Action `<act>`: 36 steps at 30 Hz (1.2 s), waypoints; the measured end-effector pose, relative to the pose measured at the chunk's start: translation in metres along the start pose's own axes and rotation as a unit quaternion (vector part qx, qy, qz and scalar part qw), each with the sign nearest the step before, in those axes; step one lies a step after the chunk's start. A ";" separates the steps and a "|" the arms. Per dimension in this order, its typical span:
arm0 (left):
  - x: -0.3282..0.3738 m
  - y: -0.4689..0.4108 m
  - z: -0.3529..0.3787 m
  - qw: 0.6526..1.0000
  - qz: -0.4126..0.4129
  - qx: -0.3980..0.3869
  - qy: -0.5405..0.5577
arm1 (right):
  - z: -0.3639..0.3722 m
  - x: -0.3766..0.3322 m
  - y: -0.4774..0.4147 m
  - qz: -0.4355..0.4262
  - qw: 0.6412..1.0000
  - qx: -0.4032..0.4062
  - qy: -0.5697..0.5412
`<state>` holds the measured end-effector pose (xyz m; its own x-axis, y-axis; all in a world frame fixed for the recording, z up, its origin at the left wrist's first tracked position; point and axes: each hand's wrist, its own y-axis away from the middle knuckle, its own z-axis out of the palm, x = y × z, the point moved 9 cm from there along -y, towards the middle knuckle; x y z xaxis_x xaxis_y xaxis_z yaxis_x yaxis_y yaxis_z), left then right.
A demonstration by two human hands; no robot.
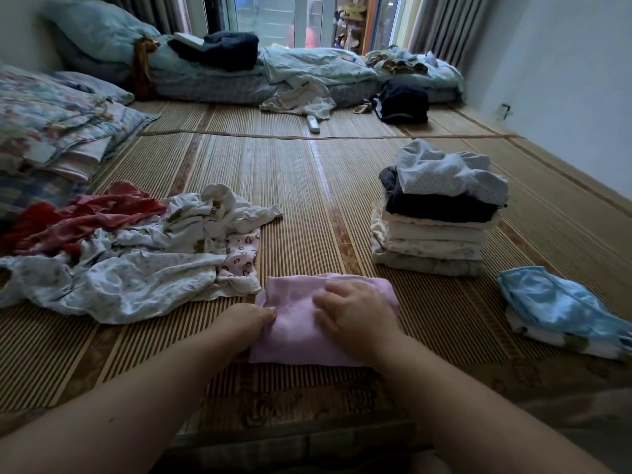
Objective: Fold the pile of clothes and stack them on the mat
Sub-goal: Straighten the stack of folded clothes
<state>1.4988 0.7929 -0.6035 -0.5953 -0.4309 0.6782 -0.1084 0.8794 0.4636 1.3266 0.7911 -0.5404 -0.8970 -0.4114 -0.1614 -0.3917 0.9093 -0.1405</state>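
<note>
Woven bamboo mat: covers the floor, striped lengthwise, carries all items listed.

Bedding: pale blue quilts and pillows along the mat's far edge, below the window.

Folded floral quilts: stacked at the far-left edge.

Pile of unfolded clothes: left side of the mat; red garments at the back, white and pale printed pieces in front, one with a heart print at its right end.

Stack of folded clothes: right of centre, mostly cream layers, one dark layer, a loosely laid pale dotted piece on top.

Blue garment: near the right edge, lying on a white printed piece.

Pink garment: near the mat's near edge, centre, folded into a rough rectangle, just right of the pile.

Right hand: flat, fingers spread, pressing on the pink garment.

Left hand: fingertips pinching the pink garment's left edge.

Remote control: white, far centre, beside the bedding.
</note>
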 end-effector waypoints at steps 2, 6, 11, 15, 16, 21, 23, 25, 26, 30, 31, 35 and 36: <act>0.001 0.002 -0.001 0.999 -0.014 -0.001 -0.042 | 0.032 0.041 0.014 0.171 0.974 -0.133 -0.063; 0.012 0.000 -0.007 0.994 -0.012 0.046 -0.102 | 0.017 0.090 0.043 0.367 0.922 -0.060 -0.112; 0.012 -0.010 -0.003 0.999 -0.029 0.022 0.009 | 0.035 0.082 0.044 0.437 0.857 -0.131 -0.240; 0.022 -0.018 0.005 0.991 -0.028 0.013 0.129 | 0.040 0.065 0.027 0.395 0.822 -0.107 -0.396; 0.024 -0.019 0.006 0.986 -0.034 0.010 0.163 | 0.040 0.062 0.025 0.389 0.799 -0.095 -0.448; 0.072 -0.014 0.007 0.962 0.035 -0.062 0.265 | -0.002 0.080 0.024 0.339 0.718 -0.004 -0.607; 0.118 -0.007 0.004 0.941 0.097 -0.104 0.308 | -0.045 0.100 0.019 0.306 0.704 0.050 -0.639; 0.173 -0.004 0.003 0.915 0.130 -0.152 0.351 | -0.099 0.130 0.011 0.276 0.722 0.113 -0.624; 0.202 -0.006 0.004 0.905 0.138 -0.170 0.365 | -0.125 0.149 0.005 0.271 0.741 0.141 -0.598; 0.308 -0.021 0.005 0.901 0.187 -0.158 0.358 | -0.202 0.220 -0.026 0.264 0.796 0.188 -0.511; 0.330 -0.028 0.007 0.905 0.199 -0.138 0.349 | -0.213 0.239 -0.036 0.265 0.806 0.195 -0.492; 0.383 -0.065 0.024 0.931 0.206 -0.036 0.299 | -0.220 0.303 -0.071 0.303 0.839 0.193 -0.408; 0.387 -0.075 0.029 0.944 0.212 -0.004 0.251 | -0.213 0.319 -0.077 0.322 0.852 0.179 -0.372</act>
<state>1.2533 0.5660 -0.3920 -0.1301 -0.0833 0.9880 0.0624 0.9938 0.0920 1.0277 0.6030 -0.3731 -0.4726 0.1189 -0.8732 0.3401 0.9387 -0.0562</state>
